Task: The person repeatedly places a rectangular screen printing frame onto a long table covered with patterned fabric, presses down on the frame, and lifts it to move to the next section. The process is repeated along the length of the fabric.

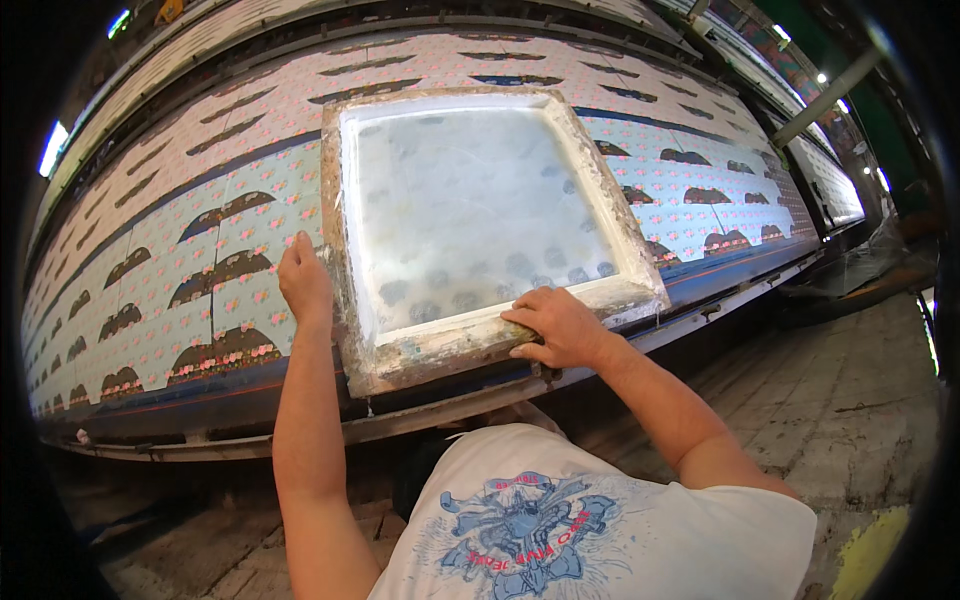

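A screen printing frame (445,349) with worn, paint-streaked wooden sides lies over printed cloth on a long table. Its pale, translucent mesh (470,200) shows faint rounded dark patches, most of them along the near side. My right hand (562,325) grips the near rail right of its middle, fingers over the top and thumb toward me. At the left rail, my left hand (305,283) is closed against the outer edge, its fingers pointing up and partly hidden. Light blue cloth (150,230) with small pink flowers and dark scalloped shapes extends on both sides of the frame.
Pink cloth (290,85) with similar dark shapes covers the table's far part. A metal rail (240,447) runs along the near edge, close to my body. Brick-paved floor (790,400) lies at the right. Another long table (825,180) stands beyond a slanting pole (830,97).
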### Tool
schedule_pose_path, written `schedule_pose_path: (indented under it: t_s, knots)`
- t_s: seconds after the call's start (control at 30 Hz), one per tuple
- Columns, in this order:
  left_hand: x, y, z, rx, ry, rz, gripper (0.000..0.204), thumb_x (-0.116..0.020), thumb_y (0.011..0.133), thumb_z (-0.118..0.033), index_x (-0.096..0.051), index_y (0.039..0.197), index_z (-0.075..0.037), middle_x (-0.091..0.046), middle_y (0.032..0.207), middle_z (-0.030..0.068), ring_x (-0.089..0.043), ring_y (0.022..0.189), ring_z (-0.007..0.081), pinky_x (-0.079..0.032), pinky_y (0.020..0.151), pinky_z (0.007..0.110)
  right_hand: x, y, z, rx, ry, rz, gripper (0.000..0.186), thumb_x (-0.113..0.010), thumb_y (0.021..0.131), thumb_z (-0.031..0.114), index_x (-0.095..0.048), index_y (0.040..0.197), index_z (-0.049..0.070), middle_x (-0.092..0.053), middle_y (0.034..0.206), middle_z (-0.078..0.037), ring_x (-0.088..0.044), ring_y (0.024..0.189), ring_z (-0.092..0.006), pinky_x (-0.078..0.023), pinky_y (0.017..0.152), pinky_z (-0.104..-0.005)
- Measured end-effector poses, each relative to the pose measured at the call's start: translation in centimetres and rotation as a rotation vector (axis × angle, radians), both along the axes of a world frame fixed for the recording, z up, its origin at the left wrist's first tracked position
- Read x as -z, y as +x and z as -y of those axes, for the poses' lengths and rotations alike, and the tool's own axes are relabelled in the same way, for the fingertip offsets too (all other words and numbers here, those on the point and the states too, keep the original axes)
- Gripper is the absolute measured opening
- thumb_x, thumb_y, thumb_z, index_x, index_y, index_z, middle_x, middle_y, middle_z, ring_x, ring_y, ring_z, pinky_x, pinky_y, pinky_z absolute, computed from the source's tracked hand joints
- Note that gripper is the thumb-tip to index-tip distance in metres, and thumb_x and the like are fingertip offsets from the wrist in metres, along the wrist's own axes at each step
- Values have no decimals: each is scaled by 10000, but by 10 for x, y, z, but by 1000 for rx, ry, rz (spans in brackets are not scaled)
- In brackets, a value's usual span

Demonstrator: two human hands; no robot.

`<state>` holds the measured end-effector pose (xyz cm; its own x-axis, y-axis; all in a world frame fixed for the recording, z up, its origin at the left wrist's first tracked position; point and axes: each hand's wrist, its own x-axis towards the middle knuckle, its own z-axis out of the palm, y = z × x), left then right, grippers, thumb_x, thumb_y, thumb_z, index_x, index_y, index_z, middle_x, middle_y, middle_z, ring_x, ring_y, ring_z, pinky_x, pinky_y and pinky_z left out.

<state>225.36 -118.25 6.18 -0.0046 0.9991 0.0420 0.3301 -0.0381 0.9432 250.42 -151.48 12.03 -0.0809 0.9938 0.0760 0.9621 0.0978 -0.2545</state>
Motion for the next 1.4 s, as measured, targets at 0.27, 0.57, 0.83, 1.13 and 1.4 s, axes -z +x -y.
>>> schedule_pose_path:
  t_s: [0.27, 0.57, 0.83, 1.13, 1.4]
  knots:
    - [7, 2, -3, -36, 24, -74, 626, -567, 1112, -515, -738, 1044, 83, -727, 941, 197, -663, 896, 302, -508, 870, 466, 2, 7, 17, -31, 92, -64, 490, -861, 883, 327, -746, 1301, 98, -748, 1318, -141, -704, 1186, -362, -549, 997, -480]
    - [25, 3, -18, -53, -75, -198, 697, -540, 1124, -531, -653, 859, 104, -639, 807, 180, -576, 790, 310, -465, 814, 502, -10, 118, 46, -158, 349, -176, 343, -873, 840, 138, -789, 1170, 103, -790, 1156, -91, -748, 1136, -340, -588, 960, -474]
    - [10, 17, -11, -171, -64, -574, 819, -462, 1112, -631, -656, 807, 105, -700, 905, 278, -655, 862, 439, -476, 857, 567, 5, 271, 76, 147, 385, -252, 520, -838, 865, 189, -740, 1363, 73, -601, 1529, -213, -495, 1481, -465, -385, 1235, -586]
    - [12, 20, -11, -208, -3, -645, 832, -477, 1111, -639, -641, 789, 110, -673, 835, 286, -639, 810, 440, -460, 826, 581, 65, 320, 52, 304, 435, -847, 611, -689, 1038, 228, -521, 1591, 29, -455, 1657, -220, -420, 1546, -343, -317, 1291, -489]
    - [12, 19, -18, -172, -179, -370, 816, -493, 1121, -646, -587, 740, 69, -558, 701, 120, -498, 694, 270, -406, 722, 509, 84, 317, 51, 511, 561, -1366, 395, -596, 1098, 5, -584, 1480, -92, -661, 1474, -170, -634, 1367, -243, -452, 1220, -387]
